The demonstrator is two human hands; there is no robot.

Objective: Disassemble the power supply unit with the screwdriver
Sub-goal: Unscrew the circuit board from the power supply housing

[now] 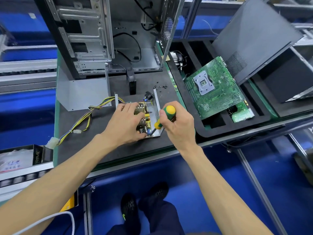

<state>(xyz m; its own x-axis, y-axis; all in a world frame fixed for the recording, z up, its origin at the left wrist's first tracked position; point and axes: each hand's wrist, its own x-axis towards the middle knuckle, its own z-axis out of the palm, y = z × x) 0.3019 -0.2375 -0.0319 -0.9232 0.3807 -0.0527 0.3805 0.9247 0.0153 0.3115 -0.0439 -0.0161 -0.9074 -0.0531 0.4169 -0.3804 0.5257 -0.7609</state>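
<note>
The power supply unit (156,106) lies open on the dark mat, its metal shell bare and its yellow circuit board exposed. My left hand (126,123) rests on top of the board and presses down on it. My right hand (177,123) grips a green and yellow screwdriver (165,116) whose tip points down into the near right corner of the shell. A bundle of yellow and black cables (84,119) runs out of the unit to the left. The removed grey cover (84,92) lies behind it on the left.
Several loose black screws (160,87) lie just behind the unit. An open computer case (101,36) stands at the back. A green motherboard (215,87) leans in a black foam tray (215,131) at the right. A box (25,156) sits at the left edge.
</note>
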